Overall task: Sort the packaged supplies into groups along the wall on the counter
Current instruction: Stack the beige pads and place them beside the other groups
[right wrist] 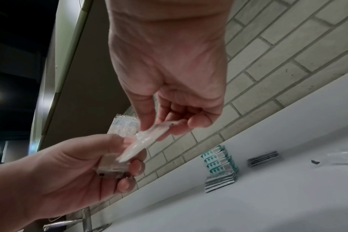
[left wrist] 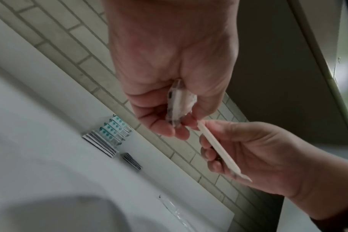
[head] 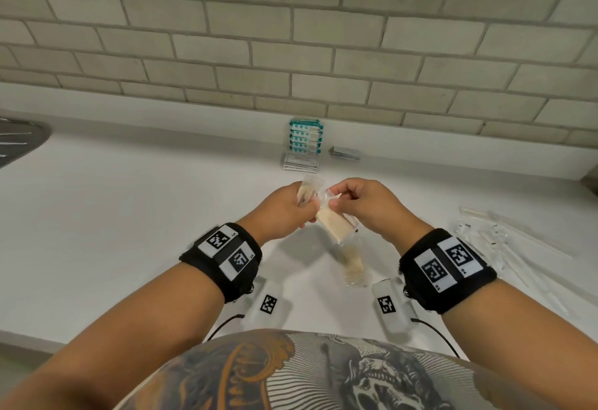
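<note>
A brick wall (head: 291, 37) backs the white counter (head: 129, 215), where teal packets (head: 304, 136) stand against it, while above the counter the left hand (head: 278, 212) and right hand (head: 365, 206) each pinch clear packets (head: 333, 223).

White counter (head: 129, 215) bears teal packets (head: 304, 137), gray sachets (head: 345, 152).

Head view is bright, evenly lit, w/ soft shadows under both arms on the counter (head: 129, 215); brick wall (head: 291, 37) lines bow toward the edges from wide-angle distortion. Wrist views are dimmer, grainy, tilted; near counter is blurred in both, w/ glare at upper right of left-wrist view.
</note>
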